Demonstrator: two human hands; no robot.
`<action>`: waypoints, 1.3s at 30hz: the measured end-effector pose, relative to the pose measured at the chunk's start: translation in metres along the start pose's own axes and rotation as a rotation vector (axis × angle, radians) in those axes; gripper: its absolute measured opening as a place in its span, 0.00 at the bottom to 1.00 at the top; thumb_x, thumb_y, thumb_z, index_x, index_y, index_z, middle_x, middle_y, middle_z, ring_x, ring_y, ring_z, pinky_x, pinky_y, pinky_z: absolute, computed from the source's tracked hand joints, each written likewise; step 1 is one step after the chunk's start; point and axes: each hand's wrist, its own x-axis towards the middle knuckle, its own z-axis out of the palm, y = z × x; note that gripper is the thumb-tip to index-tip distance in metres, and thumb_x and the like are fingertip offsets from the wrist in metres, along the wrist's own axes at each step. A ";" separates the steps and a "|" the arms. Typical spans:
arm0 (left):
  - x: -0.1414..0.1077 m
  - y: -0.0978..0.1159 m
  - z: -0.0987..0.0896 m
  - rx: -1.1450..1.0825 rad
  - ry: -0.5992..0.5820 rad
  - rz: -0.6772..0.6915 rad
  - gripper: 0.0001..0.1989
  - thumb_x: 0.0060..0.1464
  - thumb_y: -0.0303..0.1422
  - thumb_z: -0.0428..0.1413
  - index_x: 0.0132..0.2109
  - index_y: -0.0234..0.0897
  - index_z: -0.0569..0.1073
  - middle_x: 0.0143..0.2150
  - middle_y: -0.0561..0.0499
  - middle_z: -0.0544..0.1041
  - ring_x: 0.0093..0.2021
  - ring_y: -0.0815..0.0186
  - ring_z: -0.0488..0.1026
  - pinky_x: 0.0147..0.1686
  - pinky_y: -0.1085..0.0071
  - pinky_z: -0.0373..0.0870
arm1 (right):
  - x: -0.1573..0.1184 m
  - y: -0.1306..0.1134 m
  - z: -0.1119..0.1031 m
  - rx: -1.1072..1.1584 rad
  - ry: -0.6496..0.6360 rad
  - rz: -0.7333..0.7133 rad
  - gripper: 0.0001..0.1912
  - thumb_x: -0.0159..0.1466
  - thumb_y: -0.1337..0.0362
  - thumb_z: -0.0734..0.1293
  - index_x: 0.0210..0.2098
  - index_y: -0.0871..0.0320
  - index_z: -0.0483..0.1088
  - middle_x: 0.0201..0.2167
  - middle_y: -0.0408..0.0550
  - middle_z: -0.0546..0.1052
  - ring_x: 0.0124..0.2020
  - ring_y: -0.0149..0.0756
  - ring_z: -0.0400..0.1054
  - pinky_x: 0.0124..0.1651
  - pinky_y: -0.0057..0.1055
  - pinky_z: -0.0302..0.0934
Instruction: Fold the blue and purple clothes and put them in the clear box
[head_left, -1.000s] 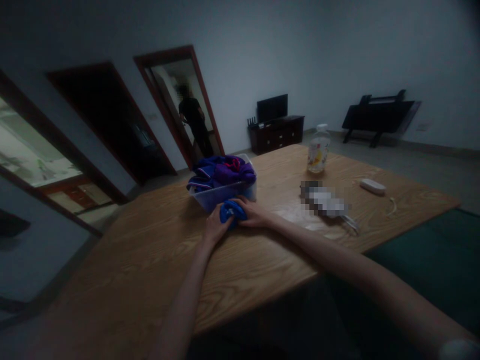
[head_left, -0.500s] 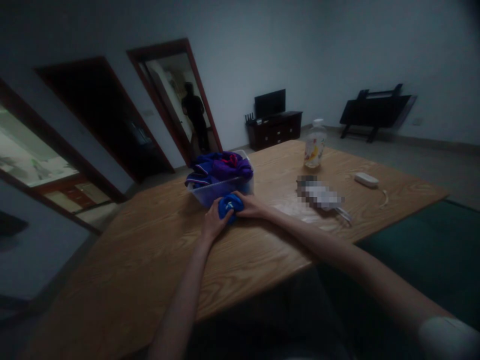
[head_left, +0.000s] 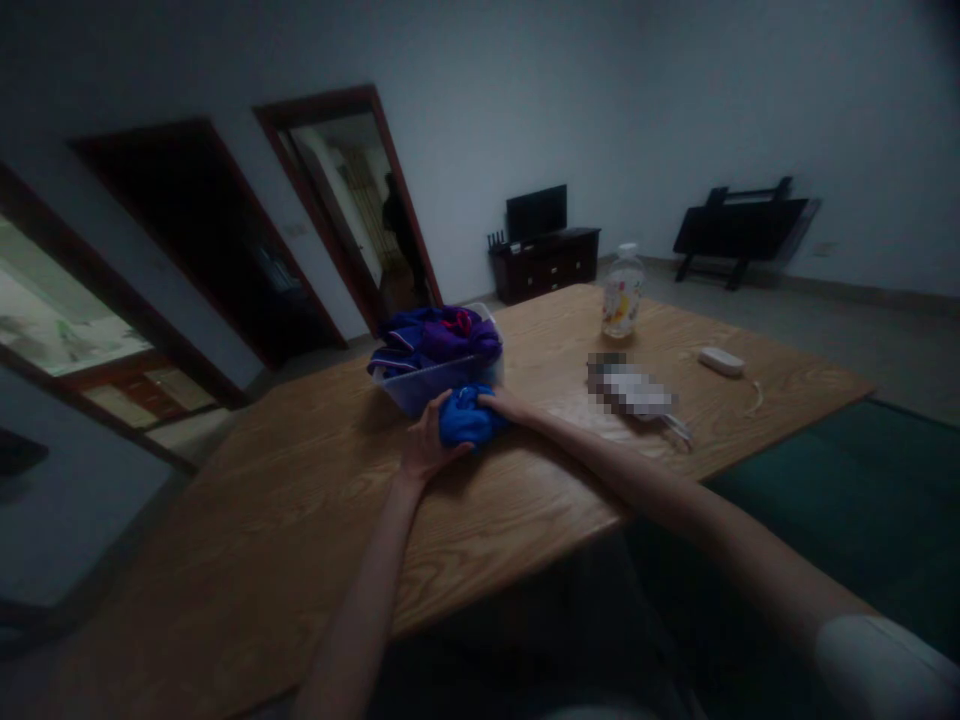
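Observation:
A bundle of bright blue cloth [head_left: 471,416] is held just above the wooden table [head_left: 315,500], in front of a clear plastic bin [head_left: 420,388]. My left hand [head_left: 427,442] wraps round its left side, with the thumb along the underside. On the right side my right hand [head_left: 508,405] grips the same cloth, its fingers partly hidden by it. Dark blue and purple clothes [head_left: 450,335] with a bit of red are heaped in the bin, above its rim.
A clear bottle [head_left: 622,292] stands at the back right of the table. Nearer are a blurred-out item with a strap [head_left: 634,390] and a white device with a cord [head_left: 721,361]. A person [head_left: 403,230] is in the far doorway.
The blue cloth looks looser and wider, and my left hand has opened further round it. The person in the doorway has moved right, partly behind the frame. The view has shifted slightly.

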 end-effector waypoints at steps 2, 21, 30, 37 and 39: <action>0.000 0.001 0.001 -0.004 0.021 -0.006 0.50 0.46 0.51 0.69 0.70 0.46 0.56 0.66 0.44 0.68 0.59 0.49 0.74 0.56 0.57 0.74 | -0.001 0.002 0.002 0.020 0.007 0.016 0.17 0.70 0.57 0.59 0.50 0.59 0.71 0.48 0.51 0.78 0.47 0.42 0.73 0.55 0.41 0.68; 0.001 -0.047 0.014 -0.149 0.113 -0.402 0.32 0.61 0.58 0.45 0.45 0.33 0.78 0.42 0.38 0.82 0.41 0.49 0.80 0.40 0.60 0.75 | -0.030 -0.031 0.016 -0.549 -0.071 -0.661 0.46 0.61 0.48 0.73 0.71 0.55 0.51 0.70 0.61 0.52 0.66 0.54 0.59 0.63 0.47 0.62; -0.003 -0.036 0.013 -0.087 0.010 -0.371 0.36 0.64 0.59 0.41 0.54 0.31 0.75 0.44 0.37 0.81 0.43 0.50 0.80 0.42 0.60 0.74 | -0.025 -0.026 0.009 -0.631 -0.036 -0.470 0.33 0.64 0.56 0.71 0.64 0.60 0.60 0.57 0.60 0.70 0.48 0.46 0.72 0.50 0.38 0.66; -0.002 -0.014 0.015 0.118 0.020 -0.216 0.42 0.64 0.53 0.51 0.74 0.36 0.45 0.65 0.34 0.70 0.56 0.46 0.76 0.52 0.52 0.74 | -0.016 -0.019 -0.002 -0.602 -0.061 -0.314 0.17 0.66 0.54 0.67 0.48 0.60 0.74 0.38 0.52 0.80 0.34 0.41 0.73 0.41 0.32 0.64; 0.000 -0.009 0.013 0.151 0.038 -0.159 0.45 0.62 0.53 0.55 0.74 0.38 0.45 0.66 0.35 0.68 0.59 0.45 0.74 0.54 0.51 0.73 | -0.015 -0.017 -0.003 -0.605 -0.051 -0.257 0.16 0.66 0.54 0.66 0.40 0.61 0.77 0.35 0.52 0.80 0.32 0.41 0.72 0.40 0.32 0.64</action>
